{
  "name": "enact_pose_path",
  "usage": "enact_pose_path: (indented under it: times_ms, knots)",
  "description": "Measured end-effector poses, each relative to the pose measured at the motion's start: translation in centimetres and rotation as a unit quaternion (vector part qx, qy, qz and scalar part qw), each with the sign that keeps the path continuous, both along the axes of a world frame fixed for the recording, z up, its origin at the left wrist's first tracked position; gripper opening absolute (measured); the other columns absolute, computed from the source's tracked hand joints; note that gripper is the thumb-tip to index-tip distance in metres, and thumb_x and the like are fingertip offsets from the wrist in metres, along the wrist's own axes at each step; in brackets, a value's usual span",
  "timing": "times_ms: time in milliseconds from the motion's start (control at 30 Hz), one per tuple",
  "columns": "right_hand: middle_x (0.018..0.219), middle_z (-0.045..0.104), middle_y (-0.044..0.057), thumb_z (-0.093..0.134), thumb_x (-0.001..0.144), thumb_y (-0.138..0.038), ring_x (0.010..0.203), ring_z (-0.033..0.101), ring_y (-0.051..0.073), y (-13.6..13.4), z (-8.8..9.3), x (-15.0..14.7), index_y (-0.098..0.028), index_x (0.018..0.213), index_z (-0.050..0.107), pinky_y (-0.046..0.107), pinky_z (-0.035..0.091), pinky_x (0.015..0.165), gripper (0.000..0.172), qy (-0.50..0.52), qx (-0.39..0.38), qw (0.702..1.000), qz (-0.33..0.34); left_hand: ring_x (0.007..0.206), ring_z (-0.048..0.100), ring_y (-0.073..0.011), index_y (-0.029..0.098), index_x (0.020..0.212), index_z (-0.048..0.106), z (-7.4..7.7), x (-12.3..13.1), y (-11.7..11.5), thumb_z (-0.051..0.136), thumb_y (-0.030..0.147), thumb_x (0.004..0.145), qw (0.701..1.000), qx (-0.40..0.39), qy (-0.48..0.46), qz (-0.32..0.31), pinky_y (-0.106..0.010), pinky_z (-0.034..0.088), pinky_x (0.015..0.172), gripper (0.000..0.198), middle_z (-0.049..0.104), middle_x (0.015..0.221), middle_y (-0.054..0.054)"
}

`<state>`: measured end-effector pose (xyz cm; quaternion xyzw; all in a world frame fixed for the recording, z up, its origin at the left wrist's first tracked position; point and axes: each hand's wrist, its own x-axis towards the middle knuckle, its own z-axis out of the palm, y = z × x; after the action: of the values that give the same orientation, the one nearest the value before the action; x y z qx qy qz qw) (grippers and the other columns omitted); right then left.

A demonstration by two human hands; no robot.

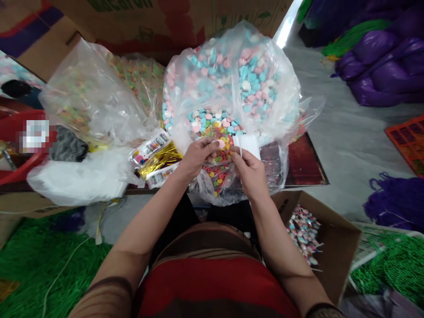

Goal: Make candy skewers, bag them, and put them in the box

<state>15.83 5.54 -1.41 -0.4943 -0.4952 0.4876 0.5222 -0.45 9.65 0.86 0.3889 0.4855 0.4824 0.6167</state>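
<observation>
Between the thumb and fingers of my left hand point(198, 154) is a pale pink candy disc point(221, 144). My right hand point(249, 170) is closed just to its right, with a thin white stick point(240, 151) at its fingertips. Below both hands, small red, yellow and green ring-shaped candies point(215, 173) lie in an open clear plastic bag. Behind them, pink, blue and white candy discs point(215, 115) spill from a large clear bag point(265, 88). A white bundle point(248, 145), perhaps of sticks, lies beside my right fingers.
Gold twist ties point(160, 160) and printed wrappers point(150, 148) lie left of my hands. Further left are a clear bag point(96, 97) and a red basin point(20, 165). A cardboard box point(338, 247) with small wrapped lollipops point(303, 232) stands at lower right. Purple sacks point(391, 66) lie on the floor.
</observation>
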Motion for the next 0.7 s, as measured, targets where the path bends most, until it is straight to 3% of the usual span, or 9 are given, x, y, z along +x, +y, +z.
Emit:
enact_pose_path:
  times_ms: [100,167,267,367,467,700]
  knots:
    - [0.094,0.076,0.003,0.072,0.082,-0.054,0.089,0.067,0.019,0.7,0.0,-1.5,-0.022,0.108,0.077,0.033,0.054,0.078,0.041,0.017,0.007,1.0,-0.007,0.05,0.046,-0.0046,0.015,0.08,0.069,-0.3,0.7,-2.4,0.093,0.049,0.058,0.997,-0.015,-0.071,-0.008,-0.018,0.031,0.045,0.047,0.057,0.06,0.005]
    - [0.093,0.076,0.003,0.074,0.08,-0.054,0.087,0.067,0.019,0.5,0.0,-1.9,-0.022,0.102,0.077,0.032,0.054,0.078,0.039,0.024,0.003,1.0,-0.013,0.05,0.047,-0.0048,0.015,0.082,0.071,-0.6,0.9,-3.3,0.092,0.05,0.06,0.995,-0.014,-0.098,-0.007,-0.018,0.033,0.045,0.046,0.058,0.059,0.005]
    - [0.08,0.071,0.0,0.075,0.079,-0.053,0.07,0.062,0.014,-0.1,0.1,-1.8,-0.02,0.097,0.075,0.028,0.049,0.064,0.037,0.041,-0.025,0.999,-0.015,0.051,0.051,-0.0056,0.016,0.085,0.071,-0.9,0.9,-3.9,0.088,0.045,0.07,0.991,-0.028,-0.132,0.007,-0.018,0.036,0.045,0.037,0.06,0.062,0.004]
    - [0.067,0.062,-0.004,0.077,0.076,-0.051,0.05,0.045,0.008,-0.8,0.7,-1.6,-0.019,0.094,0.072,0.023,0.035,0.046,0.037,0.087,-0.084,0.993,0.005,0.052,0.054,-0.0056,0.017,0.092,0.07,-0.9,1.0,-4.2,0.081,0.035,0.08,0.982,-0.051,-0.176,0.041,-0.018,0.037,0.045,0.025,0.063,0.067,0.004]
    - [0.067,0.06,-0.005,0.079,0.073,-0.05,0.046,0.038,0.006,-1.3,1.2,-1.6,-0.019,0.091,0.07,0.021,0.027,0.041,0.037,0.116,-0.11,0.987,0.035,0.053,0.055,-0.0056,0.017,0.088,0.066,-0.7,1.2,-4.5,0.078,0.031,0.084,0.976,-0.057,-0.201,0.067,-0.017,0.038,0.046,0.019,0.062,0.068,0.004]
    - [0.072,0.067,-0.003,0.077,0.076,-0.043,0.063,0.057,0.012,-1.8,1.1,-2.6,-0.02,0.088,0.071,0.025,0.047,0.059,0.026,0.057,-0.045,0.997,0.011,0.055,0.049,-0.0043,0.014,0.075,0.065,-1.4,2.1,-5.4,0.079,0.038,0.085,0.983,-0.026,-0.153,0.101,-0.017,0.039,0.051,0.029,0.059,0.066,0.003]
